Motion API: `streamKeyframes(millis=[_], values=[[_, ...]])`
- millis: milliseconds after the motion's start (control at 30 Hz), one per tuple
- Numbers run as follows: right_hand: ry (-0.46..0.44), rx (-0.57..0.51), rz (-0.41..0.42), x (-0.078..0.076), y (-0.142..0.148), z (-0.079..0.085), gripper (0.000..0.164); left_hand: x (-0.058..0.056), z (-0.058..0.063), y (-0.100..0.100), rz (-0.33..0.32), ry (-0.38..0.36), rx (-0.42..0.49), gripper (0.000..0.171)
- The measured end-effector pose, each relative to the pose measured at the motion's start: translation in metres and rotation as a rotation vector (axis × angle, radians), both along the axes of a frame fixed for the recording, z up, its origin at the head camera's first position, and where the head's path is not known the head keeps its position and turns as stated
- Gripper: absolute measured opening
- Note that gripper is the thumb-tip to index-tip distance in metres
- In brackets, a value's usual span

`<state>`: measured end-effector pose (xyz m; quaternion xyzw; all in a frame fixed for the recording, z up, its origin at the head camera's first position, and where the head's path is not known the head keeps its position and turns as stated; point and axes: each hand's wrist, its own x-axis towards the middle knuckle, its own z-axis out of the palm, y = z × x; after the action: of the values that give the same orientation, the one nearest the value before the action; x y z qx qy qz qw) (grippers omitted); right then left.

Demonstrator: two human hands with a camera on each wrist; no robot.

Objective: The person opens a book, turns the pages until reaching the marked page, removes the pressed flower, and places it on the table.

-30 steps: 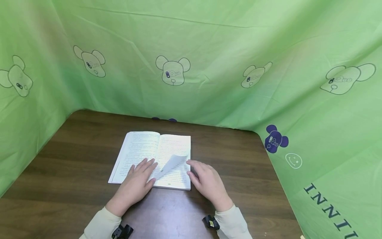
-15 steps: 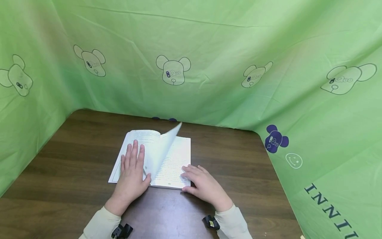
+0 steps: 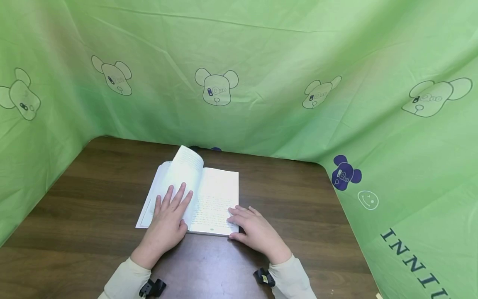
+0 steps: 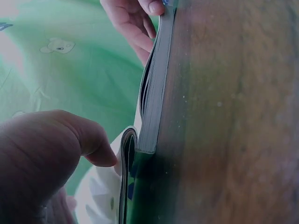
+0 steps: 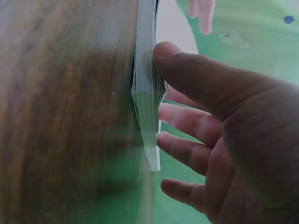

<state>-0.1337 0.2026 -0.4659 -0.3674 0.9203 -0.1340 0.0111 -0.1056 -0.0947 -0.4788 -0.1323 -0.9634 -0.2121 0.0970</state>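
Lying across the left-hand pages of an open book (image 3: 216, 205), the left hand (image 3: 166, 226) has its fingers (image 3: 177, 197) fanned wide and gripping nothing! And look above it: a loose page (image 3: 185, 166) bows up from the spine, its top corner jutting past the book's far edge, its lower part beneath that hand. The left wrist view catches the thumb bent, its tip right by the curled page edges. Over to the right hand (image 3: 257, 232), at the near right corner: fingers loosely bent and apart, tips on the right-hand page, and the right wrist view has the thumb resting along the upper edge of the thick page stack. The book itself sits flat on the dark wooden bench (image 3: 298, 199), between both hands. Pale sleeves (image 3: 125, 280) cover both arms, and green cloth (image 3: 269, 54) printed with cartoon animal heads hangs behind it all!
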Motion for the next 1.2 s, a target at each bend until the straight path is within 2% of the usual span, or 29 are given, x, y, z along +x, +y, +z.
streamKeyframes(millis=[167, 300, 533, 633, 733, 1000, 1100, 1200], values=[[-0.010, -0.001, -0.006, 0.0003, -0.0001, 0.0018, 0.041, 0.0009, -0.0001, 0.0016, 0.010, -0.079, 0.022, 0.067], [-0.012, -0.003, -0.006, -0.0003, 0.0003, 0.0032, 0.035, 0.0008, 0.0000, 0.0030, 0.034, -0.133, 0.011, 0.063], [0.001, -0.011, 0.021, -0.0010, 0.0021, 0.0047, 0.018, 0.0020, 0.0021, 0.0039, 0.065, -0.181, 0.000, 0.053], [0.017, -0.011, 0.039, -0.0012, 0.0028, 0.0050, 0.011, 0.0027, 0.0027, 0.0037, 0.064, -0.197, -0.016, 0.054], [0.039, -0.007, 0.056, -0.0012, 0.0031, 0.0056, 0.007, 0.0031, 0.0029, 0.0031, 0.062, -0.216, -0.032, 0.062], [0.056, 0.000, 0.062, -0.0003, 0.0029, 0.0043, 0.006, 0.0048, 0.0041, 0.0039, 0.068, -0.220, -0.020, 0.061], [0.064, 0.000, 0.056, -0.0002, 0.0024, 0.0029, 0.005, 0.0047, 0.0041, 0.0053, 0.034, -0.190, -0.010, 0.051], [0.077, -0.009, 0.052, 0.0001, 0.0019, 0.0021, 0.005, 0.0042, 0.0037, 0.0073, -0.032, -0.160, -0.007, 0.037]])
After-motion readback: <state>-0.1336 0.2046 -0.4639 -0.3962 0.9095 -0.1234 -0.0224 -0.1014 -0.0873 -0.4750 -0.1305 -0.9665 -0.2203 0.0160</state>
